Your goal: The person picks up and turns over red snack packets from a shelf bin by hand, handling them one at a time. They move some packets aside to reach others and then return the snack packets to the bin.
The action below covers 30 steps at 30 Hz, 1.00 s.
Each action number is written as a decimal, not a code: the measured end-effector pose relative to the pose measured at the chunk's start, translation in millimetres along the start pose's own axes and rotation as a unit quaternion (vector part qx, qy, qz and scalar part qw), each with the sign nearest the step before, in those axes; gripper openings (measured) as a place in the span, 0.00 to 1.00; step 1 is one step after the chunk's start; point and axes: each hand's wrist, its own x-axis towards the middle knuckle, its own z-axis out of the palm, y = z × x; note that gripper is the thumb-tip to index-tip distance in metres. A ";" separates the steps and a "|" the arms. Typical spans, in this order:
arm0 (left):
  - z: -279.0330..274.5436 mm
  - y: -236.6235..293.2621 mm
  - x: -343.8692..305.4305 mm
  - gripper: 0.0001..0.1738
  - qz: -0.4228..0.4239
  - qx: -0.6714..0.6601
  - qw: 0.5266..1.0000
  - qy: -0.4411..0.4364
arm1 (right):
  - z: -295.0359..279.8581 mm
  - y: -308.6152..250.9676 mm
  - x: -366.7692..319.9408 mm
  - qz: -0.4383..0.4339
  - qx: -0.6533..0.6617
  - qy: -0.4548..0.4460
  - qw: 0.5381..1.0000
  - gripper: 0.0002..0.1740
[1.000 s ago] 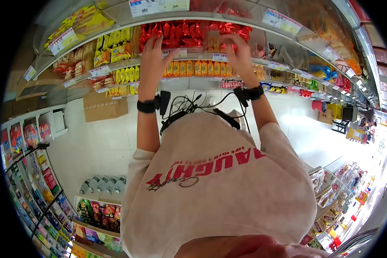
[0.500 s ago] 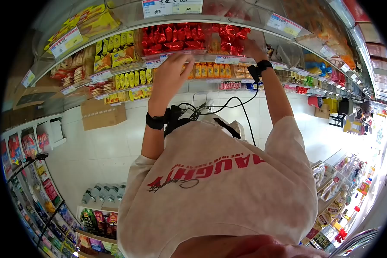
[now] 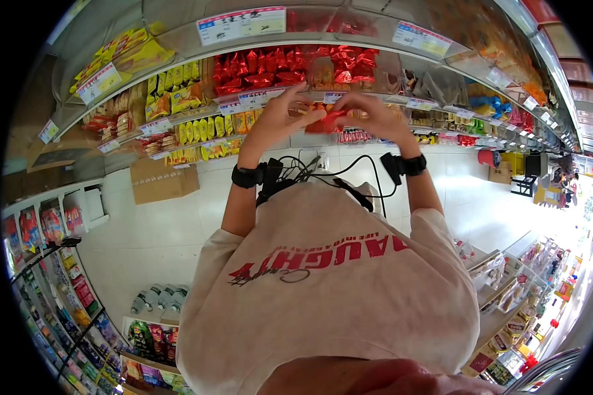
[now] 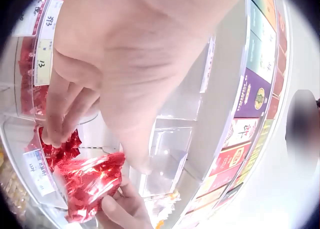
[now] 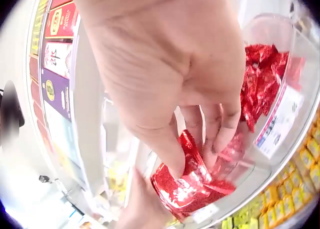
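Observation:
A shiny red foil packet [image 3: 324, 123] is pinched between the thumb and fingers of my right hand [image 3: 374, 117], in front of the shelf. In the right wrist view the thumb presses on the crinkled red wrapper [image 5: 192, 186]. My left hand [image 3: 277, 122] is just left of the packet, thumb and fingers spread apart around its side. The left wrist view has the packet [image 4: 95, 184] below the left palm, between that thumb and fingers. Behind the hands, a clear bin holds many more red packets [image 3: 263, 69], with another red pile [image 3: 354, 64] to its right.
Price tags [image 3: 242, 25] line the shelf edges. Yellow snack packs [image 3: 186, 95] fill bins to the left, and orange packs [image 3: 245, 121] sit on the lower shelf. Black cables [image 3: 369, 161] hang between the wrists. A cardboard box [image 3: 163, 181] stands on the floor.
Both hands were reaching towards the shelf, the right one then going into the right-hand red pile. It has come back towards the body with a red packet, and the left hand has moved rightward beside it.

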 end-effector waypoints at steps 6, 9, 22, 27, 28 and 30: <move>-1.6 9.8 16.1 0.30 -0.014 -0.042 0.997 -0.062 | 1.4 -4.7 15.7 0.006 0.079 0.052 0.995 0.18; 3.5 19.1 19.2 0.27 0.027 0.108 0.992 -0.052 | 3.8 3.6 24.1 -0.026 0.099 0.059 0.993 0.16; 39.0 26.2 39.4 0.24 -0.033 -0.118 0.983 0.135 | -73.2 221.2 166.5 -0.047 -0.088 0.402 0.910 0.34; 51.0 37.6 52.9 0.16 -0.071 -0.268 0.952 0.132 | -81.1 169.2 120.2 -0.081 -0.025 0.334 0.939 0.25; 53.5 39.3 54.3 0.16 -0.084 -0.297 0.942 0.132 | -82.4 153.3 101.5 -0.096 0.011 0.326 0.940 0.24; 57.6 35.7 62.2 0.18 -0.074 -0.298 0.943 0.130 | -90.1 127.5 65.7 -0.027 0.053 0.236 0.970 0.24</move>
